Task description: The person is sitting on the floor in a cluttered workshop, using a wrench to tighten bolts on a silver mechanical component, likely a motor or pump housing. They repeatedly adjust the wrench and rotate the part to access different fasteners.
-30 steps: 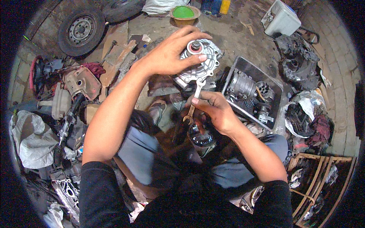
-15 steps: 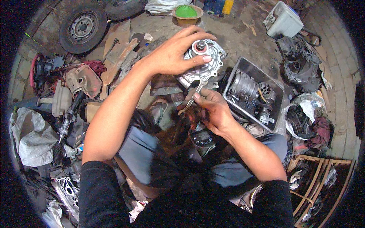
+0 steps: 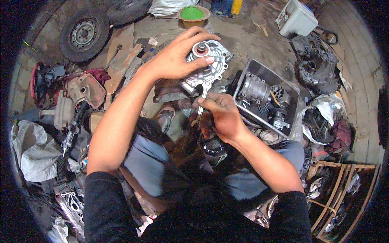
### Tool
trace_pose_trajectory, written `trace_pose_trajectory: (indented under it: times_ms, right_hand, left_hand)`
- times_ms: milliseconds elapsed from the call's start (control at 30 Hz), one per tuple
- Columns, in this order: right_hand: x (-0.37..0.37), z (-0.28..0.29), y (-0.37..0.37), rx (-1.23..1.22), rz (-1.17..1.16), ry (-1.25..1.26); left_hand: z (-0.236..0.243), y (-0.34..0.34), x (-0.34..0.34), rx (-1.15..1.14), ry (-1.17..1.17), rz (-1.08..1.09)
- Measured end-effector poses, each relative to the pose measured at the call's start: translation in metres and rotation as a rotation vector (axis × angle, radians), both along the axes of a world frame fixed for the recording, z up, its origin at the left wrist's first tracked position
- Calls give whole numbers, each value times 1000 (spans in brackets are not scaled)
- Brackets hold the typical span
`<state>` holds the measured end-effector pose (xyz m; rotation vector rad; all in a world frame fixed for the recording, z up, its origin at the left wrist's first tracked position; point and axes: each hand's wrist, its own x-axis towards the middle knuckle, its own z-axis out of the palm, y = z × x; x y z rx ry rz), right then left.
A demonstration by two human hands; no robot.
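Observation:
A silvery metal housing (image 3: 214, 65) with a round shaft end and a reddish seal ring stands in front of me. My left hand (image 3: 178, 56) wraps over its left side, the thumb pressed across the face below the shaft end. In my right hand (image 3: 223, 113) is a combination wrench (image 3: 204, 95), pinched along its shank. The wrench's upper end touches the lower edge of the housing, and its open jaw points down toward my lap. Whether that upper end sits on a bolt I cannot tell. Below my right hand is a dark, shiny rounded part (image 3: 214, 148).
Right of the housing, a grey bin (image 3: 298, 97) holds several metal compressor-like parts. A bowl with green inside (image 3: 194, 22) and a white box (image 3: 298, 20) stand farther off. On the left lie a wheel (image 3: 84, 36), a white sack (image 3: 34, 150) and car parts. A wooden frame (image 3: 342, 194) is at lower right.
The wrench has swung more upright with my right hand. My left hand keeps its hold on the housing. The whole view has shifted slightly.

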<state>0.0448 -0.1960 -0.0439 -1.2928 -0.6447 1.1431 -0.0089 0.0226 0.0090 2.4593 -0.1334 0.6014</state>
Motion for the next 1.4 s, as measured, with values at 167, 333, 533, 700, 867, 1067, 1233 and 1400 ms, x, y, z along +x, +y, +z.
trace_pose_trajectory:
  times_ms: [167,333,533,700,867,1067,1233,1400]
  right_hand:
    - [1,-3,-1,39,-16,27]
    - [8,25,-12,-129,-16,23]
    - [21,38,-19,-268,-31,-180]
    - [46,32,-22,-276,19,-480]
    - [59,35,-20,-388,-7,-867]
    - [62,53,-16,-340,21,-1234]
    - [65,68,-12,-207,80,-1467]
    - [77,81,-16,-170,-43,-1504]
  left_hand:
    - [2,0,-1,28,9,8]
    - [0,2,-3,18,0,-10]
    - [1,0,-2,21,-8,0]
    - [0,-1,-1,-1,-10,-2]
    - [-2,0,-1,1,-14,-6]
    - [-1,2,-2,24,-24,-13]
    - [-4,4,0,27,-31,-24]
    - [-4,4,-1,14,-23,-15]
